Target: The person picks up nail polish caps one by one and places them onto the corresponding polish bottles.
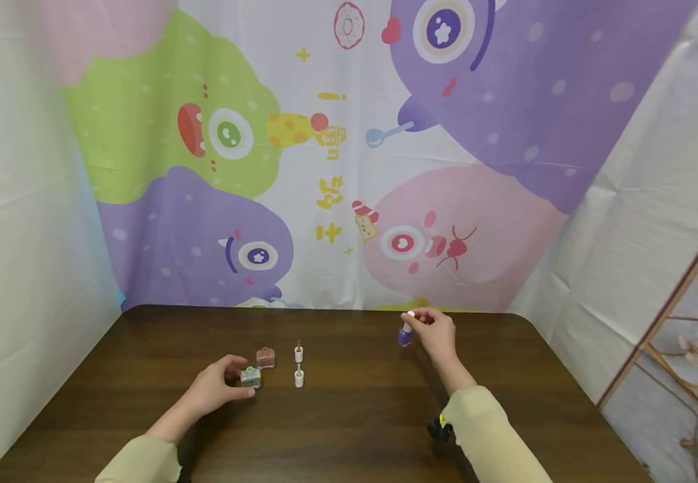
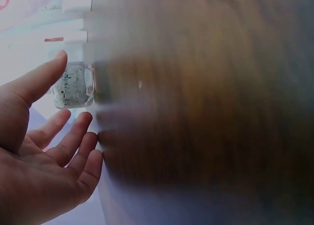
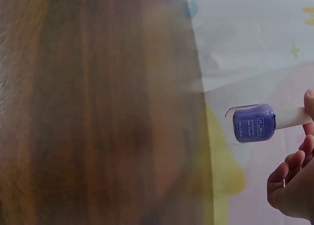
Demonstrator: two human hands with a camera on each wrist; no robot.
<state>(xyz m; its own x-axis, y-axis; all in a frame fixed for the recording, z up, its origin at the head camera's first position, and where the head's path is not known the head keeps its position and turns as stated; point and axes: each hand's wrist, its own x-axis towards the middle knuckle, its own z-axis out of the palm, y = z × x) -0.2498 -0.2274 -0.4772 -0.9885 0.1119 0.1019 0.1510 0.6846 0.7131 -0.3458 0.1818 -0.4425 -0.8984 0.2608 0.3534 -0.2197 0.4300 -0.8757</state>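
Note:
My right hand [image 1: 436,333] pinches the white cap [image 3: 292,118] of a purple nail polish bottle [image 3: 253,123], which hangs upright below the fingertips near the table's far edge. On the left, my left hand [image 1: 215,388] is spread around an uncapped, clear nail polish bottle with dark speckles [image 2: 72,85]. Its thumb is on the near side and its fingers, loosely bent, are on the other side, with a gap between. Just behind that bottle stands an uncapped reddish-pink nail polish bottle [image 1: 266,357].
Two white brush caps stand brush-up right of the open bottles, a farther one [image 1: 298,355] and a nearer one [image 1: 298,380]. They stand on the dark wooden table [image 1: 349,429]. A cartoon-printed curtain [image 1: 337,268] hangs behind the table's far edge.

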